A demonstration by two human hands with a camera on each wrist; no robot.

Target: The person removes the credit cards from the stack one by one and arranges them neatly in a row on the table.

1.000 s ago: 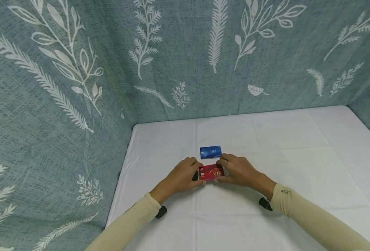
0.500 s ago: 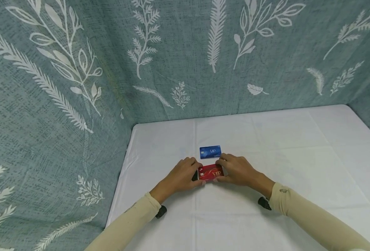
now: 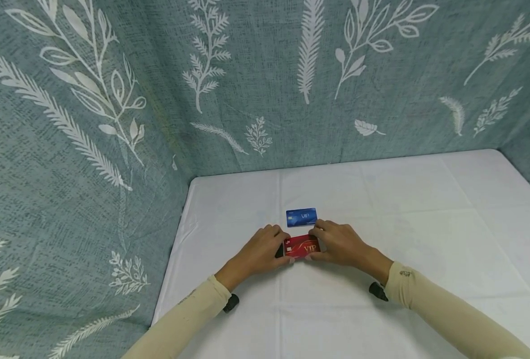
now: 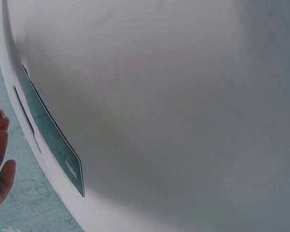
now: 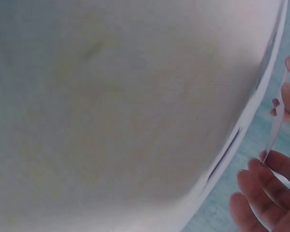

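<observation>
A red VIP card [image 3: 301, 246] is held above the table between both hands. My left hand [image 3: 260, 252] pinches its left end, fingers at the far edge and thumb at the near one. At the right end my right hand [image 3: 343, 244] grips it the same way. In the right wrist view the raised card [image 5: 276, 128] shows almost edge-on between fingertips. Beneath it lies a dark green card [image 4: 58, 140], mostly hidden in the head view by the red card and left hand. Just beyond, a blue VIP card [image 3: 302, 217] rests flat, close to the right fingertips.
A white cloth [image 3: 417, 214] with fold creases covers the table. Teal curtains [image 3: 265, 75] with white leaf prints hang along the back and left side. Small black devices [image 3: 231, 303] sit under both wrists, below the cream sleeves [image 3: 453, 309].
</observation>
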